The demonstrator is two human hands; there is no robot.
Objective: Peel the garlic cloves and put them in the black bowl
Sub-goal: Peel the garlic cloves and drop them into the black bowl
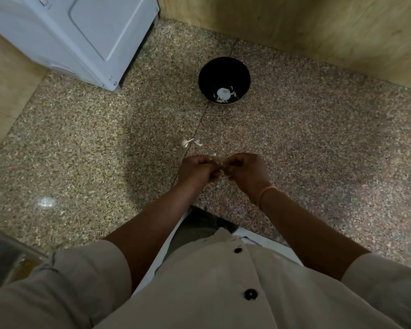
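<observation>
Head view: I see both hands meeting over the granite counter [318,143], the left hand [196,169] and right hand [243,172] each with curled fingers pinching one small garlic clove [220,165] between them. A loose clove [185,143] and a scrap of skin [198,143] lie just beyond. The black bowl [223,70] sits farther back, with pale garlic pieces [223,93] in its bottom.

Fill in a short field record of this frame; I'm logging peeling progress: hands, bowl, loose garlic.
left hand: pinches garlic clove, mostly hidden
right hand: pinches same clove
black bowl: upright on granite counter, beyond the hands; pale garlic pieces inside
loose garlic piece: on counter, between hands and bowl
</observation>
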